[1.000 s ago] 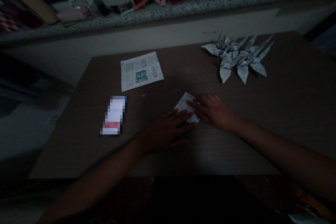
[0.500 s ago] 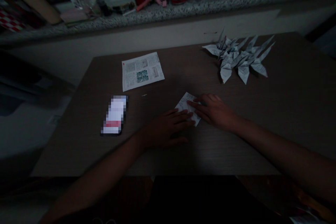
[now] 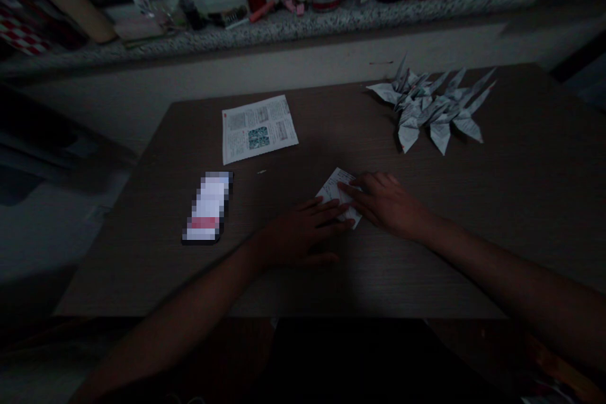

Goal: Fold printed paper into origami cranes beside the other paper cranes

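A small folded piece of printed paper (image 3: 334,187) lies flat on the brown table (image 3: 521,202), near its middle. My left hand (image 3: 300,233) rests palm down with its fingers stretched out over the paper's near edge. My right hand (image 3: 386,202) lies flat as well, its fingertips pressing on the paper's right side. Both hands cover part of the sheet.
Several folded paper cranes (image 3: 430,107) sit in a heap at the table's far right. A flat printed sheet (image 3: 258,127) lies at the far left, a phone (image 3: 208,205) nearer me. Beyond, a stone ledge (image 3: 284,25) carries cans, bottles and clutter.
Both hands stay on the folded paper with hardly any movement. The camera view has tilted slightly, shifting the scene down a little.
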`<state>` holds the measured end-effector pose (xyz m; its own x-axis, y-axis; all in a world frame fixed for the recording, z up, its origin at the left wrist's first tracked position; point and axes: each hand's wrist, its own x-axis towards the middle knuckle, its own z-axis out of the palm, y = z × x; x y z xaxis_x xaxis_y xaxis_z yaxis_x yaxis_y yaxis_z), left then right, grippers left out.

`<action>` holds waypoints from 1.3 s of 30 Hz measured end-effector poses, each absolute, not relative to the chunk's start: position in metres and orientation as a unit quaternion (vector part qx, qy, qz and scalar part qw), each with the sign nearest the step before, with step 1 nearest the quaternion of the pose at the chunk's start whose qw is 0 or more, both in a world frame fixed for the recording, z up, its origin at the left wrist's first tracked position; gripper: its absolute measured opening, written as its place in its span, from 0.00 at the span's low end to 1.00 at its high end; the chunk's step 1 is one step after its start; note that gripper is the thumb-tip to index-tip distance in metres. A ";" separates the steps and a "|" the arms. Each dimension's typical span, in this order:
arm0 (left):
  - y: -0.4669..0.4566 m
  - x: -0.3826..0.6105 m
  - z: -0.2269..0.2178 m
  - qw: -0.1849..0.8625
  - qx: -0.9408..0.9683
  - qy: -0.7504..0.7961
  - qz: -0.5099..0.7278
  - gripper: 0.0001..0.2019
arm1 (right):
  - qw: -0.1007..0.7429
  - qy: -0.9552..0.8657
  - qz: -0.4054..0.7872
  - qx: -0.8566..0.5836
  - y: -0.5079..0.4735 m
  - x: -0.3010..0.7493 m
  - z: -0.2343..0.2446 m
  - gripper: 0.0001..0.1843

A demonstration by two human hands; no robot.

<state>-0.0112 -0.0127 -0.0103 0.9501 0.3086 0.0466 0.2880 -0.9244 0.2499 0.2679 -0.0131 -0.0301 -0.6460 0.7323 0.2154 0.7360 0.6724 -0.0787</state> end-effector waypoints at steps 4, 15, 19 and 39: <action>-0.014 -0.010 -0.011 0.120 0.979 0.157 0.048 0.31 | 0.114 -0.906 -0.011 -0.407 -0.013 0.267 -0.030 0.26; -0.012 -0.012 -0.007 0.128 0.971 0.185 0.078 0.24 | 0.146 -0.896 0.077 -0.412 -0.019 0.266 -0.023 0.35; -0.009 -0.014 -0.006 0.162 0.965 0.198 0.066 0.27 | 0.149 -0.894 0.083 -0.414 -0.019 0.266 -0.023 0.37; -0.001 -0.009 -0.004 0.110 0.940 0.311 0.082 0.27 | 0.136 -0.895 0.066 -0.419 -0.020 0.263 -0.021 0.40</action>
<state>-0.0086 -0.0005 -0.0036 0.7929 0.6032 0.0867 0.5671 -0.7824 0.2573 0.2632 -0.0204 -0.0215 -0.6113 0.7688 0.1876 0.7330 0.6395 -0.2321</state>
